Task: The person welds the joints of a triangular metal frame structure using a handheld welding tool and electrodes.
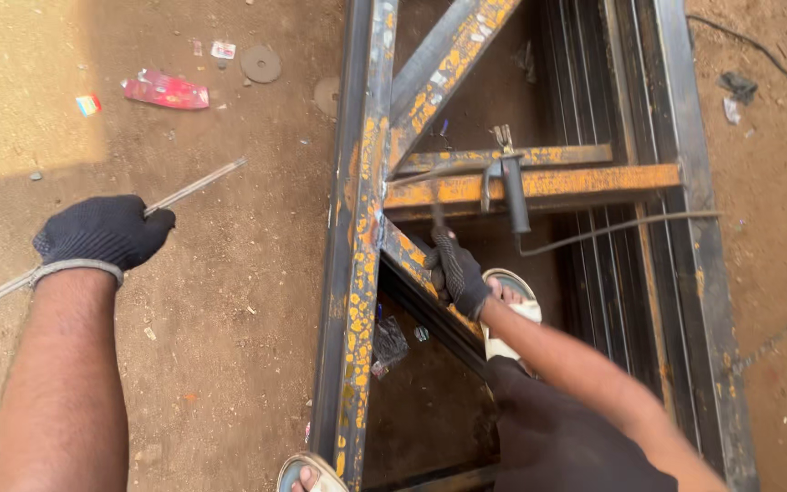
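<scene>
Left hand (102,232) grip closed on spare welding rods (195,187), parked clear over the dirt floor (229,346). Right hand (455,271) grip closed on the electrode holder (514,191), braced on the rusty steel frame (362,273) at its diagonal joint.

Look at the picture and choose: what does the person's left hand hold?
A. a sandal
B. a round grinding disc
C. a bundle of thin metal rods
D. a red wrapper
C: the gloved left hand is closed round a bundle of thin metal rods that sticks out on both sides of the fist, over the dirt ground.
</scene>
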